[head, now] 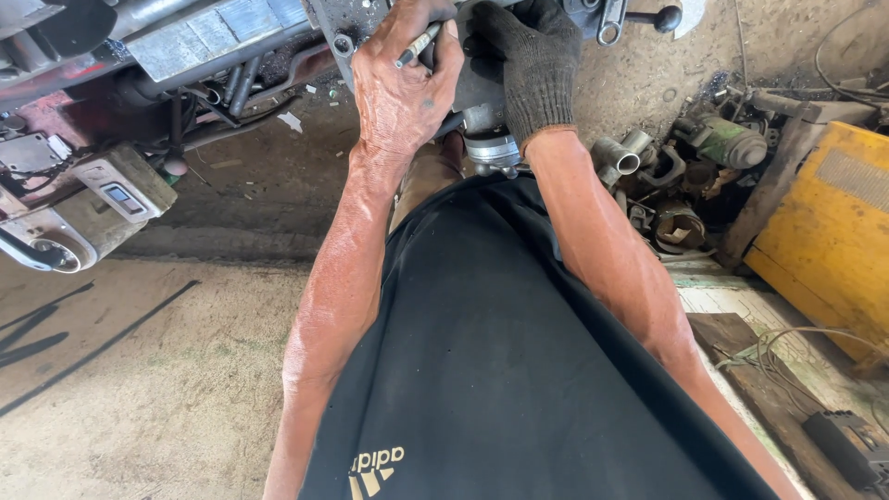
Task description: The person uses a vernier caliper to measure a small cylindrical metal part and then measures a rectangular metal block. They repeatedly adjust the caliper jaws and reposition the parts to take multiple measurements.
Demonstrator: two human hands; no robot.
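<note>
My left hand (405, 88) is bare and closed around a thin pen-like metal tool (419, 44), whose tip rests on a dark metal bracket (356, 23) at the top of the view. My right hand (530, 65) wears a black knit glove and grips a grey metal part just beside the left hand. Below both hands a short shiny cylinder (491, 146) sticks down from that part. Where the tool's tip touches is hidden by my fingers. My black shirt fills the lower middle of the view.
A machine frame with pipes and hoses (204, 46) runs across the top left. A grey box-shaped unit (120, 190) sits at the left. Scrap metal parts and pipes (685, 176) pile up at the right beside a yellow case (833, 231). A black device with cables (847, 444) lies bottom right.
</note>
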